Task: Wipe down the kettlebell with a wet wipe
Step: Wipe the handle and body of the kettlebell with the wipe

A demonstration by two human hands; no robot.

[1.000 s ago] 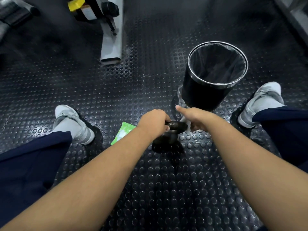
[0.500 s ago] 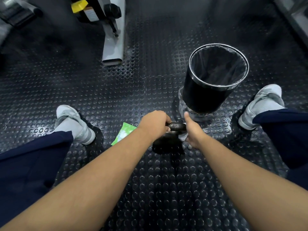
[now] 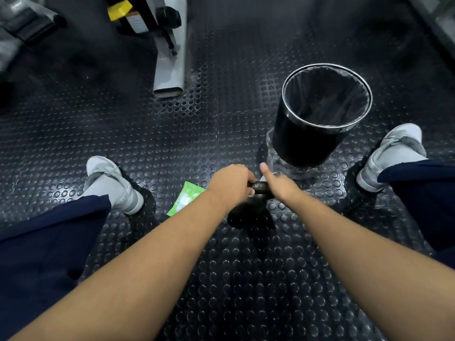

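Note:
A black kettlebell (image 3: 248,215) stands on the studded rubber floor between my feet. My left hand (image 3: 231,184) is closed around the left end of its handle (image 3: 261,187). My right hand (image 3: 280,185) wraps the handle's right end with a white wet wipe (image 3: 264,178) pressed under the fingers, thumb pointing up. Only a small corner of the wipe shows. The kettlebell's body is mostly hidden under my hands and in shadow.
A green wet-wipe pack (image 3: 186,200) lies on the floor left of the kettlebell. A black bin (image 3: 317,134) with a liner stands just beyond my right hand. My grey shoes (image 3: 110,185) (image 3: 391,153) flank the spot. A grey machine foot (image 3: 170,67) is farther back.
My right hand with the wipe has slid along the handle, first toward me, then back up around it with the thumb raised. My left hand has kept its grip.

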